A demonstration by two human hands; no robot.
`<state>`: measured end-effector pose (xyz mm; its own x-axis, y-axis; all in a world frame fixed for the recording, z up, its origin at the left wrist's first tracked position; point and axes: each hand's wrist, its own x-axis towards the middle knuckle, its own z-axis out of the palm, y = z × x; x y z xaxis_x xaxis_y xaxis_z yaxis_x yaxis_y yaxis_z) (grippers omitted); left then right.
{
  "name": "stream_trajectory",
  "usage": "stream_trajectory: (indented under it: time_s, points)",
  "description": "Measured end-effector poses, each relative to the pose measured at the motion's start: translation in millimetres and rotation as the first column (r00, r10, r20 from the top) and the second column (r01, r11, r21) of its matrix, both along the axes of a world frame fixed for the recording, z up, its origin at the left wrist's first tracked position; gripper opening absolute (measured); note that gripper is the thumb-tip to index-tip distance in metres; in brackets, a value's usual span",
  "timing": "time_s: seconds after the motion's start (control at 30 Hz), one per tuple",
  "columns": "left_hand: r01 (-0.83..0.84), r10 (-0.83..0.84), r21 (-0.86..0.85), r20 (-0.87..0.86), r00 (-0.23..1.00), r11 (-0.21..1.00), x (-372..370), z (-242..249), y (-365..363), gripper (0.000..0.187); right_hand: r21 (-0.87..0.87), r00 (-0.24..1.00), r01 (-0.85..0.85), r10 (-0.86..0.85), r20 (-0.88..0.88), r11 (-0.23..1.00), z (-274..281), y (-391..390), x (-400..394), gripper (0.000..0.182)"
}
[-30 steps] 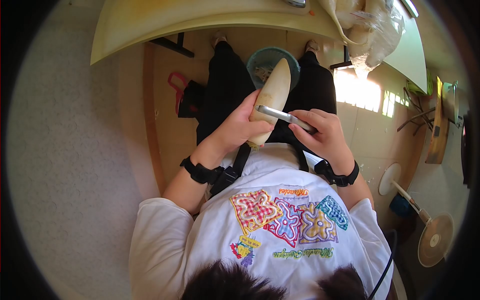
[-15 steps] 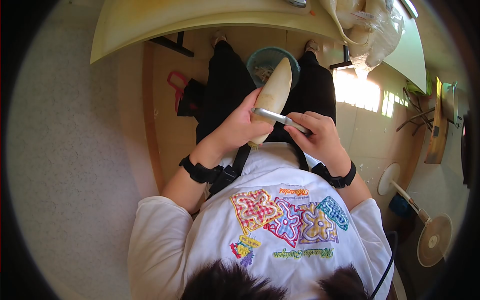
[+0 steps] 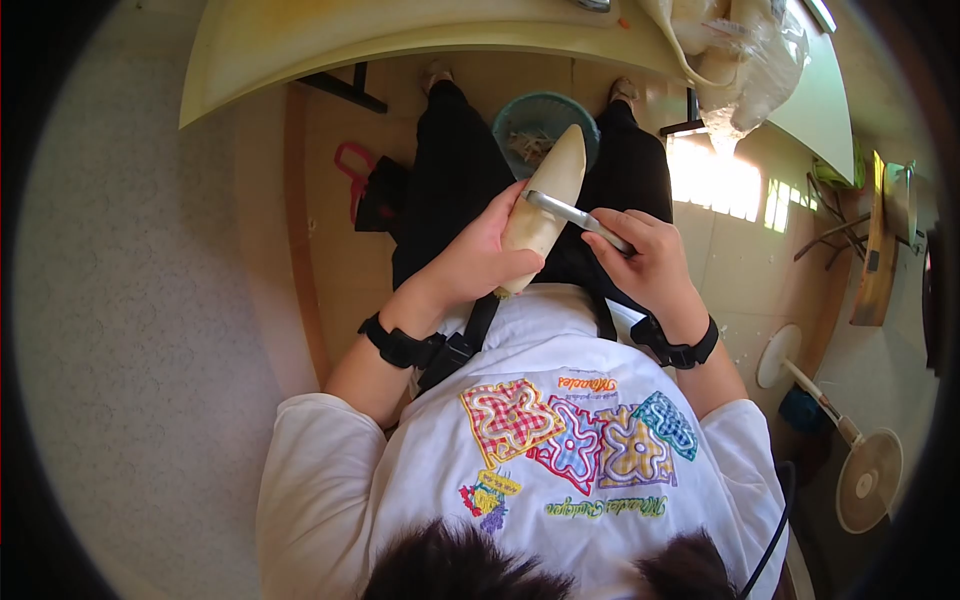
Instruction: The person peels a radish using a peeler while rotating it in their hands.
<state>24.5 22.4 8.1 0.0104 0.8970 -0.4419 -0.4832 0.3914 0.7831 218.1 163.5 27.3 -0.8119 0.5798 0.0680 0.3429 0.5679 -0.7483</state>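
A long white daikon radish (image 3: 556,178) is gripped by my left hand (image 3: 482,250) near its stem end, its tapered tip slanting up and to the right. My right hand (image 3: 648,262) is closed round the handle of a metal peeler (image 3: 575,213). The peeler's head lies across the upper middle of the radish, close to my left fingers. Below the radish, between my legs, stands a blue-green basin (image 3: 503,118) with pale peelings (image 3: 528,145) in it.
Ahead is a table (image 3: 400,30) carrying a clear plastic bag (image 3: 765,75) with more white radishes. A black bag with pink handles (image 3: 352,165) sits on the floor at left. On the right stands a white fan (image 3: 868,480).
The peeler has moved up along the radish towards its tip, with my right hand shifting slightly right. The radish has tilted and dropped a little in my left hand.
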Motion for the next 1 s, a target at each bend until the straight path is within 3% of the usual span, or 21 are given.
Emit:
stream_trajectory:
  time_s: [0.3, 0.37, 0.47, 0.87, 1.0]
  points:
    - [0.030, -0.029, -0.055, 0.017, 0.999, 0.998, -1, 3, 0, 0.088, 0.041, 0.998, 0.057, -0.057, 0.001, 0.998, -7, 0, 2, 0.019]
    - [0.038, -0.037, 0.006, -0.088, 0.995, 0.999, 0, 5, 1, 0.088, 0.038, 0.997, 0.073, -0.073, -0.006, 0.997, -9, 5, 4, 0.019]
    - [0.039, -0.040, -0.064, -0.016, 0.999, 0.997, 0, 9, -2, 0.088, 0.026, 0.996, 0.085, -0.084, -0.025, 0.996, -8, 4, 5, 0.019]
    - [-0.004, 0.004, -0.004, 0.001, 1.000, 1.000, 4, 2, -6, 0.089, 0.066, 0.996, 0.087, -0.086, -0.020, 0.994, -12, 7, 5, 0.018]
    - [0.038, -0.038, 0.001, -0.045, 0.998, 0.999, 5, 5, -10, 0.090, 0.070, 0.979, 0.187, -0.179, -0.099, 0.980, -19, 19, 9, 0.016]
